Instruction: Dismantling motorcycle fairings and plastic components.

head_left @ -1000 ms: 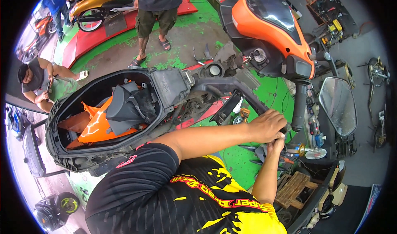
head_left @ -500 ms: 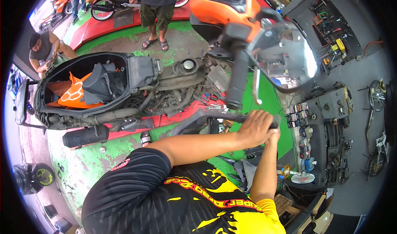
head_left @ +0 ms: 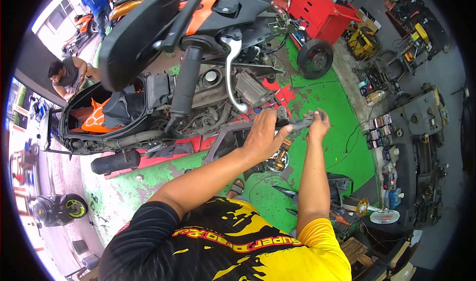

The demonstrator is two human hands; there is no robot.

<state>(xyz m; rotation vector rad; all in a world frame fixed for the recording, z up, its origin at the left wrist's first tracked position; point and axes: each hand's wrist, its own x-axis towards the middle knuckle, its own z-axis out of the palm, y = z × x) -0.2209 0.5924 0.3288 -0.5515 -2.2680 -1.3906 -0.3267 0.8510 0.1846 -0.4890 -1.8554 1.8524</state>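
A long dark plastic body panel (head_left: 298, 124) is held across in front of me. My left hand (head_left: 264, 132) is closed over its middle, thumb along the near side. At the panel's right end, my right hand (head_left: 318, 126) grips the edge with bent fingers. Just beyond my left hand hang a black handlebar grip (head_left: 187, 80) and a silver lever (head_left: 232, 72), part of an orange and black motorcycle (head_left: 218, 5). A large black mirror (head_left: 136, 38) juts out to its left. Behind the panel stands a stripped scooter body (head_left: 148, 107), with orange panels (head_left: 99, 116) in its seat compartment.
A person (head_left: 69, 77) crouches at far left; another in a blue shirt (head_left: 95, 0) stands behind. A red tool cabinet (head_left: 317, 13) and a loose wheel (head_left: 315, 58) are at the back right. A fan (head_left: 385, 216) and parts line the right side. A muffler (head_left: 115, 162) lies left.
My hands, overlapped at the panel's end before, are now apart along it. The view has turned, with the handlebar and mirror now further left and the tool cabinet in sight.
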